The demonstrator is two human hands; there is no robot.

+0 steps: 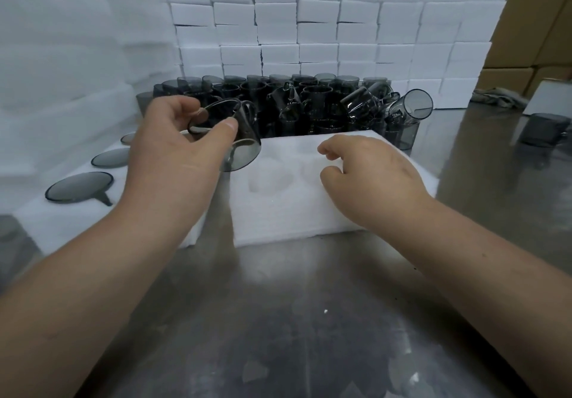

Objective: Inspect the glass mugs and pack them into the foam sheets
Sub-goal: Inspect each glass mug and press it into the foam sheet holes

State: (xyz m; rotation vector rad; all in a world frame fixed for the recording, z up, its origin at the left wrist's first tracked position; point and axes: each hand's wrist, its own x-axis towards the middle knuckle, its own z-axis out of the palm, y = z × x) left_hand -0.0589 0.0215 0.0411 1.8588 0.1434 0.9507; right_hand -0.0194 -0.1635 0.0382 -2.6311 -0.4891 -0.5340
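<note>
The left grip [179,147] grasps a glass mug [244,154], tilted, thumb on its wall, over the foam sheet [278,215]; the right grip [368,178] hovers loosely curled, holding nothing, over that sheet. Thin glass probably handles light, stiff, slick and breakable; the body or handle suits best. Under both grips runs a hard steel desk [278,320]; beyond them a wall of foam blocks [309,20], then a heap of mugs [312,103]; empty pockets [269,178] lie between the grips.
</note>
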